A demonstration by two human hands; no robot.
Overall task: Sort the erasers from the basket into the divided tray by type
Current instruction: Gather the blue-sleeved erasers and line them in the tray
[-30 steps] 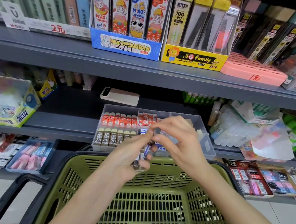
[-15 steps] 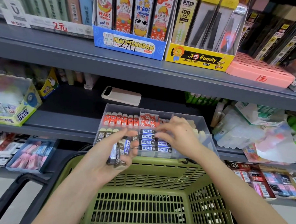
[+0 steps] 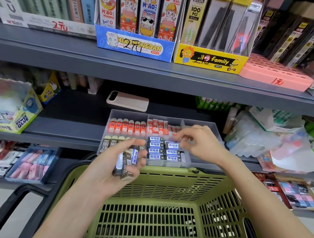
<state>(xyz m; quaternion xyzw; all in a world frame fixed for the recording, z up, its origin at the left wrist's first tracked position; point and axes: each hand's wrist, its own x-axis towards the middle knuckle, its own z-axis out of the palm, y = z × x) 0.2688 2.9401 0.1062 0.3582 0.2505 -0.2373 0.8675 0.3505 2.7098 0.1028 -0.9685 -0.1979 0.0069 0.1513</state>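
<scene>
Several rectangular paper-sleeved erasers (image 3: 129, 159) being clutched by left grip (image 3: 117, 160) over slotted green plastic basket (image 3: 167, 176) rim. Right grip (image 3: 200, 141) hanging loosely curled, holding nothing, above blue-label blocks (image 3: 155, 151) lying rowed in clear divided tray (image 3: 203, 123).

A pink phone (image 3: 128, 101) lies face down on the shelf (image 3: 69, 121); a glue box (image 3: 9, 108) stands left
</scene>
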